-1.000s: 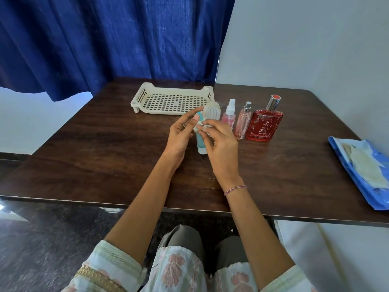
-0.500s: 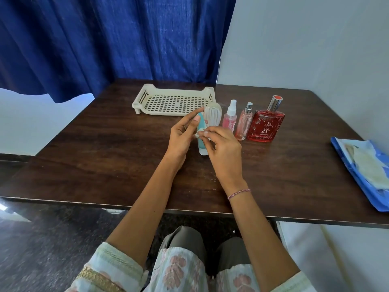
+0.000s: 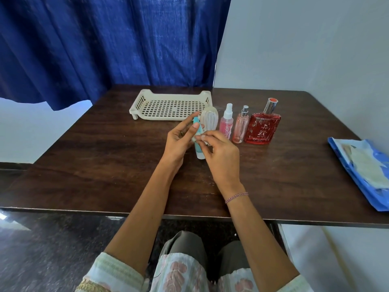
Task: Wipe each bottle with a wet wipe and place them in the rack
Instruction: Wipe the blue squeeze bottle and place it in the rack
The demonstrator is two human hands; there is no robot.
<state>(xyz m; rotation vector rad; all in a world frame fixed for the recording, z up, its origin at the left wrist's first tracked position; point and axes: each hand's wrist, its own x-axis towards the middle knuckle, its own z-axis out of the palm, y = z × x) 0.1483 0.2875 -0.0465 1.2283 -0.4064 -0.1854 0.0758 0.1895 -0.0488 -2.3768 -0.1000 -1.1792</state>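
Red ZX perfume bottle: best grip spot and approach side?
Likely the wide flat body of the red ZX perfume bottle, pinched front to back, coming from its right. It stands upright at the row's right end with open table there; the pink spray bottle crowds its left. The chrome cap is narrow and might pull off.

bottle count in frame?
5. Teal bottle held by the left hand and right hand; on the table behind them, in a row: cream bottle, pink spray bottle, slim pink bottle, red bottle. None in the rack. None looks hidden.
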